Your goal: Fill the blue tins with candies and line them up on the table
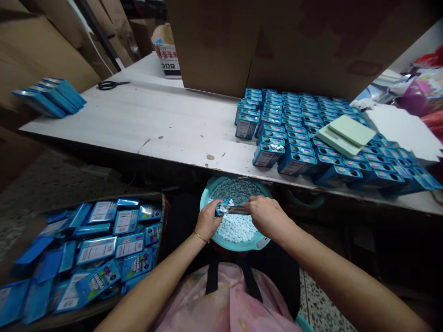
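My left hand [208, 220] is wrapped round a small blue candy box [221, 210], its open top tipped toward the right. White candies show at its mouth. My right hand [265, 213] grips a scoop [238, 209] that looks metallic, its front end at the box's opening. Both hands are above a turquoise basin [258, 243] of small white candies [238, 228], which rests at my lap. The scoop's handle is hidden inside my right fingers.
Rows of blue boxes [292, 163] stand on the white table [194, 122], a pale green scale [346, 133] over some. Left of me a carton [162, 207] holds many blue boxes [98, 249]. Scissors [110, 85] and several flat blue boxes [51, 97] lie far left. A large cardboard box [277, 46] blocks the back.
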The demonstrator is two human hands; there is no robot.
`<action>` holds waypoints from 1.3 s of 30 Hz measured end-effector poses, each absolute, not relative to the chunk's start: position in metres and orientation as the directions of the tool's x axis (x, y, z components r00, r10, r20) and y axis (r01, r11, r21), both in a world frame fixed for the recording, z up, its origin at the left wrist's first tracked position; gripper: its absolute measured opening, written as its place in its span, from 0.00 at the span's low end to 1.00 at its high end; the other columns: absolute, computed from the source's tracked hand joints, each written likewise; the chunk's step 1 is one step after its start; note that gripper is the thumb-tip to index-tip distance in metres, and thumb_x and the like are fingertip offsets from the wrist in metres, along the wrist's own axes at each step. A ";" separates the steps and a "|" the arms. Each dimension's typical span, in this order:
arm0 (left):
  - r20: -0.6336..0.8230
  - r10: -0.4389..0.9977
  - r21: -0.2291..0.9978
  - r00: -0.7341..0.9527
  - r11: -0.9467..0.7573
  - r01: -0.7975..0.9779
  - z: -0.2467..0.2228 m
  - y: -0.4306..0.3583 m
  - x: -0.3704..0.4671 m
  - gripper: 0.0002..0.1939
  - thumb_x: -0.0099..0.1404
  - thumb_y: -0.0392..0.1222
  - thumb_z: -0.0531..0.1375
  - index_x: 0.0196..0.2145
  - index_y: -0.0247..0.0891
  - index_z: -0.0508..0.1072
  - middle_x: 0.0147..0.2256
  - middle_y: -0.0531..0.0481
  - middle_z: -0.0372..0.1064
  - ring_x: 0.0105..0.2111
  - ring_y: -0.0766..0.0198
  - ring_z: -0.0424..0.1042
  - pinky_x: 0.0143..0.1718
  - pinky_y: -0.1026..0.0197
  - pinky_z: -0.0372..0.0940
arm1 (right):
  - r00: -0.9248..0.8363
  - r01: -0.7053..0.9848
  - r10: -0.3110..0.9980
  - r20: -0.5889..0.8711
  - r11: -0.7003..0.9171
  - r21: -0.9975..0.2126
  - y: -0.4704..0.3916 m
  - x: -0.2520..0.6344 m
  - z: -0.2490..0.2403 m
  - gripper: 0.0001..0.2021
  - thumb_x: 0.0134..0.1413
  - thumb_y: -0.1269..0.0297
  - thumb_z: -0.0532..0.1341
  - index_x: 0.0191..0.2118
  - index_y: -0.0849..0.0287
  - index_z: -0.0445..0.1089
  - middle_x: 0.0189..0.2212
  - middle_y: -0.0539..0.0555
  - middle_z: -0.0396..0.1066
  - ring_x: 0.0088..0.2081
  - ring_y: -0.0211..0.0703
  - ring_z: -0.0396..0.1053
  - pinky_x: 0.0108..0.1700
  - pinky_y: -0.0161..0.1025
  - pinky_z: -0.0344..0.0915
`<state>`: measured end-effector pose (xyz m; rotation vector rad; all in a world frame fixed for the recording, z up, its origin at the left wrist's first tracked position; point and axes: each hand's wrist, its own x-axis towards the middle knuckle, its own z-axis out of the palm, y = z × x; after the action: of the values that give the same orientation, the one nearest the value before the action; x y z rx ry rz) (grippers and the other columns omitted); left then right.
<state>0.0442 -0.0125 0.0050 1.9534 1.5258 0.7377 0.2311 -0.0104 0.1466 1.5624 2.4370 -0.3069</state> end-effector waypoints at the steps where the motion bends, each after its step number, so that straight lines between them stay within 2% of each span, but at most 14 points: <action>1: 0.091 0.975 0.705 0.204 -0.207 0.678 0.005 -0.013 0.043 0.20 0.53 0.33 0.56 0.46 0.40 0.63 0.42 0.49 0.67 0.42 0.60 0.67 0.44 0.58 0.61 | -0.396 0.914 0.866 -0.305 0.402 -0.048 -0.011 0.234 0.147 0.14 0.48 0.74 0.48 0.33 0.58 0.70 0.31 0.55 0.68 0.32 0.41 0.65 0.28 0.34 0.54; 4: 0.128 0.964 0.661 0.231 -0.257 0.705 0.012 -0.016 0.040 0.22 0.52 0.31 0.55 0.46 0.39 0.62 0.43 0.48 0.67 0.43 0.60 0.66 0.45 0.57 0.61 | -0.344 0.938 0.887 -0.310 0.342 -0.062 -0.013 0.252 0.144 0.16 0.48 0.74 0.49 0.37 0.55 0.70 0.32 0.54 0.68 0.33 0.39 0.65 0.29 0.33 0.53; 8: 0.181 0.902 0.518 0.393 -0.427 0.741 0.026 -0.023 0.032 0.28 0.48 0.24 0.52 0.47 0.40 0.63 0.47 0.47 0.65 0.48 0.57 0.62 0.50 0.53 0.57 | -0.249 0.968 0.929 -0.275 0.233 -0.089 -0.016 0.280 0.130 0.19 0.50 0.72 0.48 0.45 0.47 0.66 0.35 0.50 0.68 0.36 0.38 0.65 0.30 0.33 0.53; 11: 0.183 0.913 0.486 0.365 -0.407 0.774 0.035 -0.023 0.021 0.27 0.48 0.24 0.52 0.46 0.40 0.64 0.47 0.46 0.65 0.48 0.56 0.63 0.50 0.51 0.56 | -0.173 0.984 0.942 -0.287 0.151 -0.097 -0.019 0.293 0.116 0.19 0.52 0.71 0.47 0.46 0.46 0.66 0.37 0.50 0.68 0.39 0.39 0.65 0.31 0.32 0.54; 14: 0.146 0.962 0.618 0.229 -0.270 0.738 0.048 -0.016 0.008 0.20 0.52 0.31 0.55 0.45 0.39 0.65 0.43 0.46 0.67 0.44 0.57 0.66 0.46 0.53 0.60 | -0.127 0.987 0.940 -0.318 0.087 -0.135 -0.023 0.301 0.100 0.20 0.51 0.72 0.48 0.45 0.46 0.67 0.38 0.50 0.69 0.40 0.40 0.66 0.34 0.32 0.55; 16: 0.106 0.983 0.738 0.150 -0.179 0.650 0.061 -0.007 0.002 0.19 0.53 0.37 0.57 0.44 0.38 0.64 0.38 0.48 0.68 0.39 0.60 0.68 0.41 0.57 0.63 | -0.117 0.977 0.941 -0.316 0.053 -0.205 -0.025 0.307 0.089 0.19 0.50 0.72 0.49 0.45 0.47 0.68 0.38 0.51 0.70 0.40 0.40 0.67 0.35 0.32 0.56; 18: 0.130 0.984 0.808 0.119 -0.175 0.562 0.076 0.009 0.003 0.19 0.53 0.41 0.59 0.44 0.38 0.64 0.37 0.49 0.68 0.37 0.62 0.68 0.41 0.58 0.64 | -0.119 0.953 0.948 -0.294 0.026 -0.303 -0.028 0.313 0.079 0.19 0.50 0.71 0.48 0.44 0.48 0.69 0.38 0.51 0.71 0.40 0.40 0.67 0.38 0.32 0.57; 22: 0.296 0.945 0.834 0.140 -0.327 0.445 0.098 0.072 0.025 0.21 0.50 0.43 0.62 0.43 0.38 0.65 0.40 0.48 0.65 0.41 0.62 0.67 0.44 0.59 0.61 | -0.111 0.875 0.964 -0.240 -0.020 -0.484 -0.035 0.324 0.063 0.18 0.51 0.69 0.48 0.42 0.49 0.71 0.35 0.51 0.72 0.38 0.40 0.68 0.38 0.31 0.58; 26: 0.283 0.939 0.871 0.195 -0.337 0.358 0.097 0.164 0.069 0.26 0.45 0.42 0.64 0.43 0.36 0.65 0.36 0.49 0.68 0.36 0.61 0.69 0.39 0.60 0.64 | -0.102 0.766 0.971 -0.216 -0.062 -0.640 -0.044 0.326 0.051 0.16 0.53 0.64 0.48 0.39 0.51 0.72 0.32 0.51 0.72 0.36 0.43 0.68 0.37 0.33 0.59; 29: 0.298 0.935 0.856 0.194 -0.351 0.379 0.090 0.222 0.101 0.30 0.46 0.39 0.63 0.48 0.36 0.63 0.41 0.47 0.68 0.41 0.58 0.68 0.44 0.57 0.63 | -0.112 0.699 0.970 -0.214 -0.077 -0.711 -0.051 0.318 0.041 0.14 0.51 0.62 0.50 0.38 0.49 0.72 0.30 0.50 0.71 0.35 0.43 0.68 0.36 0.32 0.59; 31: 0.316 0.932 0.826 0.180 -0.363 0.432 0.088 0.245 0.117 0.37 0.48 0.35 0.62 0.55 0.37 0.54 0.50 0.43 0.62 0.48 0.55 0.64 0.49 0.55 0.59 | -0.121 0.676 0.968 -0.218 -0.080 -0.733 -0.053 0.311 0.036 0.13 0.51 0.61 0.50 0.36 0.47 0.72 0.28 0.48 0.70 0.33 0.42 0.68 0.35 0.32 0.60; 34: 0.335 0.931 0.779 0.146 -0.361 0.513 0.088 0.250 0.121 0.47 0.47 0.31 0.61 0.60 0.36 0.39 0.60 0.37 0.42 0.58 0.52 0.49 0.55 0.52 0.52 | -0.145 0.633 0.963 -0.227 -0.086 -0.770 -0.053 0.301 0.026 0.13 0.50 0.61 0.51 0.36 0.46 0.72 0.27 0.48 0.71 0.33 0.42 0.68 0.35 0.31 0.60; 37: 0.422 0.900 0.727 0.105 -0.406 0.553 0.080 0.222 0.083 0.48 0.48 0.35 0.62 0.60 0.35 0.36 0.62 0.38 0.30 0.61 0.53 0.35 0.59 0.52 0.43 | -0.146 0.581 0.961 -0.233 -0.108 -0.807 -0.052 0.298 0.010 0.14 0.48 0.60 0.53 0.39 0.51 0.73 0.33 0.50 0.72 0.38 0.45 0.68 0.41 0.34 0.61; 39: 0.489 0.871 0.681 0.038 -0.408 0.608 0.067 0.188 0.027 0.43 0.53 0.39 0.59 0.60 0.36 0.38 0.62 0.39 0.32 0.61 0.56 0.37 0.59 0.54 0.44 | -0.107 0.541 0.955 -0.278 -0.179 -0.822 -0.053 0.300 -0.007 0.16 0.46 0.57 0.55 0.39 0.55 0.73 0.36 0.53 0.73 0.40 0.47 0.68 0.42 0.36 0.63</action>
<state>0.0266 0.1883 0.0671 2.0331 1.5106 1.3087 0.2999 -0.0531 -0.0070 2.3267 2.2175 -1.6476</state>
